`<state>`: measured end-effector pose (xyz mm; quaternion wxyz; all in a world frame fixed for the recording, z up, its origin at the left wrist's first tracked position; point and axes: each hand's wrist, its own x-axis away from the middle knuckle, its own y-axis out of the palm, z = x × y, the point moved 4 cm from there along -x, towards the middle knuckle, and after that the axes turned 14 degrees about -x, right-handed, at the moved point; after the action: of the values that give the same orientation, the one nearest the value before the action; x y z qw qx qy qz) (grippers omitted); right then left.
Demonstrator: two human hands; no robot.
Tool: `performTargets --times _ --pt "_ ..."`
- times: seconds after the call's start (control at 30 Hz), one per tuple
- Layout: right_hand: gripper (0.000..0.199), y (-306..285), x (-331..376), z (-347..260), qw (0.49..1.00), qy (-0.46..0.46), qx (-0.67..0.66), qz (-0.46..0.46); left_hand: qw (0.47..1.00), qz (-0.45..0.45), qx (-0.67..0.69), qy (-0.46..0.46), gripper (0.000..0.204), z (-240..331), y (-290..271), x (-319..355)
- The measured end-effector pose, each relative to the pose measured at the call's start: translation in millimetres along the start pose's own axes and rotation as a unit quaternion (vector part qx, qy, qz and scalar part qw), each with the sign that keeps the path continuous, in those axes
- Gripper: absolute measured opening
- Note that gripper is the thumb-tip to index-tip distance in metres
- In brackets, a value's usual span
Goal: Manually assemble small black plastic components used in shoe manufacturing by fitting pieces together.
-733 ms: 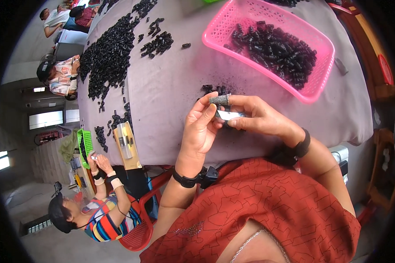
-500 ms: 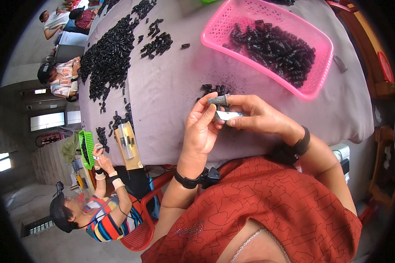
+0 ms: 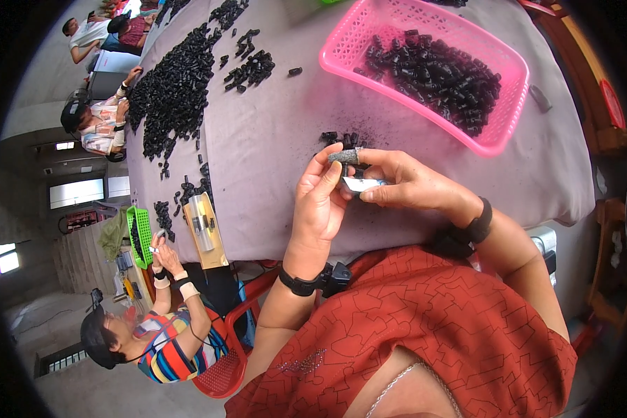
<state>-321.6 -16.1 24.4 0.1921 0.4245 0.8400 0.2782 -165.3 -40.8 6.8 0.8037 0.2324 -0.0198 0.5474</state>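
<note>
My left hand (image 3: 319,198) is raised over the near part of the table, its thumb and fingers pinched together. What they grip is mostly hidden; something small and dark shows between the two hands. My right hand (image 3: 414,184) comes in from the right and pinches a small flat blade (image 3: 362,184), bright and pale with a bluish end. A rough grey finger cover (image 3: 344,157) sits on the tip of my right index finger, close to the left fingertips. Just beyond my hands lie a few short black tubular pieces (image 3: 329,137) among dark crumbs.
A pink basket (image 3: 425,104) of black pieces stands at the far right. A large pile of black pieces (image 3: 171,90) covers the table's left side. Nearer are a yellow tray (image 3: 216,240) and a green basket (image 3: 143,230). A co-worker in stripes (image 3: 177,345) sits at left.
My hands stay together, with only slight movement of the fingers and blade. At the far left, a person has stretched a hand out to the edge of the large pile.
</note>
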Motion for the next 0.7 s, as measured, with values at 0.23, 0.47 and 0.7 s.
performTargets --times 0.23,0.47,0.7 --pt "0.038 -9 1 4 0.999 0.036 -0.02 0.024 1.0 0.027 0.006 -0.014 0.028 2 5 4" --pt "0.048 -10 -1 4 0.998 0.041 -0.014 0.045 0.999 0.027 0.015 -0.026 0.03 2 -3 1" --pt "0.041 -25 -1 -7 0.988 -0.013 0.011 0.152 0.998 0.064 -0.02 -0.007 0.023 25 -7 -1"
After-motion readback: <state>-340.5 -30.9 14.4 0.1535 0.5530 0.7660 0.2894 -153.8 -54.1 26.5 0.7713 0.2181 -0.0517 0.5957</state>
